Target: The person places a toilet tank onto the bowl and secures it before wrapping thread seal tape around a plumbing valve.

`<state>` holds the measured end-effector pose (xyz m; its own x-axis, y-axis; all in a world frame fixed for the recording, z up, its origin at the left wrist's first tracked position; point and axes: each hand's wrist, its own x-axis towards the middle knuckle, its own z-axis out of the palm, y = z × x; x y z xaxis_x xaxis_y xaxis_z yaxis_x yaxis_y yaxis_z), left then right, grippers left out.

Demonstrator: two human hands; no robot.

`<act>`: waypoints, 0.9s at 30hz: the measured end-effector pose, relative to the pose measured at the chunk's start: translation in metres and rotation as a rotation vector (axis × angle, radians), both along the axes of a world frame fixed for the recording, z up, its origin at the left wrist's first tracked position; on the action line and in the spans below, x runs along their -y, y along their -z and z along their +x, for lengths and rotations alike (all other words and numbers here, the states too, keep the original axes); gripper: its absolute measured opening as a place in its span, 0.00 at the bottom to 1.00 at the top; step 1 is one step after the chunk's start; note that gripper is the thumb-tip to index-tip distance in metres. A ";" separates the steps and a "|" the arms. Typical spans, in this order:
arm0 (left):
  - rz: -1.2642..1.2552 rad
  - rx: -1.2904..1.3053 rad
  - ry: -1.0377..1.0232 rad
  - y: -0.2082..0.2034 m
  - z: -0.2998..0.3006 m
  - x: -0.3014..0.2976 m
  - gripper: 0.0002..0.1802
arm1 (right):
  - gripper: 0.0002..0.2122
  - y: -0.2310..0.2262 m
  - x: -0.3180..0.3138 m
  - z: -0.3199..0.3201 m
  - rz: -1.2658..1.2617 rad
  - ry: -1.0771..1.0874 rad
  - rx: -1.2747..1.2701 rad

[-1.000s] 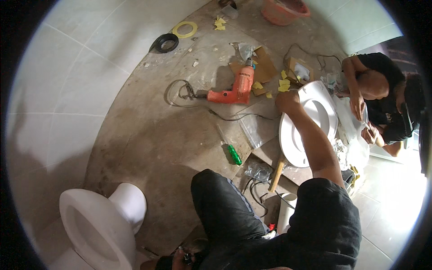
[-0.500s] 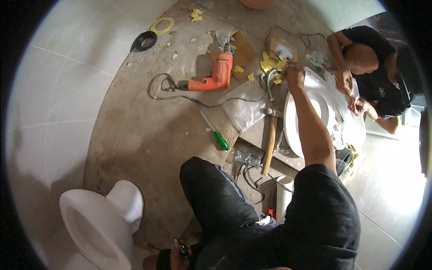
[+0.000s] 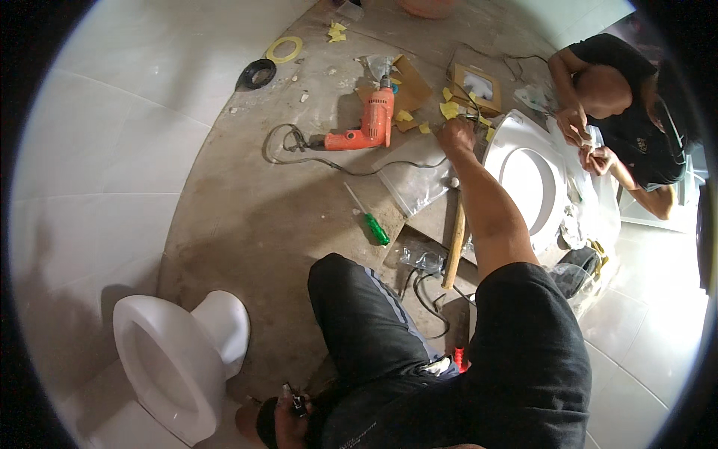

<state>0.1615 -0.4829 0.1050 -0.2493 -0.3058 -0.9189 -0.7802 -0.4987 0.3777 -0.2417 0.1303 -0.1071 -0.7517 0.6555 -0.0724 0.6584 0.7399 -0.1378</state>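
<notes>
Fitting [image 3: 296, 402], black and silver, is sitting in my left hand [image 3: 288, 428] near the lower edge of view, and my fingers are curling around it in a grip. It's looking small and hard, so I'm judging it light and stiff, smooth enough to be slipping a little; I'm favouring a hold around the dark body rather than the shiny end.

Farther out, my right hand [image 3: 458, 137] is hanging low over the floor [image 3: 247, 209], just beside some yellow paper scraps [image 3: 449, 110] and left of the white toilet seat [image 3: 516, 131]. A shiny metal piece [image 3: 471, 117] is showing past my fingers; whether I'm gripping it or only touching it, I'm not able to tell. It's seeming rigid and slick, probably best taken around its middle.

Containers now: a cardboard box [image 3: 489, 106] is lying beyond that hand, something white [image 3: 477, 84] showing inside. A clear plastic bag [image 3: 419, 183] is spreading flat near the hammer [image 3: 455, 247], looking limp, with no contents I'm making out. Up top, a reddish basin [image 3: 426, 7] is running out of view, its inside hiding from me.
</notes>
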 end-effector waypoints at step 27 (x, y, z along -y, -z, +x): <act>0.151 -0.492 0.089 -0.051 -0.064 -0.044 0.31 | 0.12 -0.146 0.223 0.120 -2.012 -0.121 -0.307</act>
<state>0.0973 -0.4391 0.1555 -0.6817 -0.1370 -0.7187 -0.5702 -0.5159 0.6393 -0.1217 -0.0928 0.0391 -0.9028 -0.2161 -0.3717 0.4278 -0.5399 -0.7249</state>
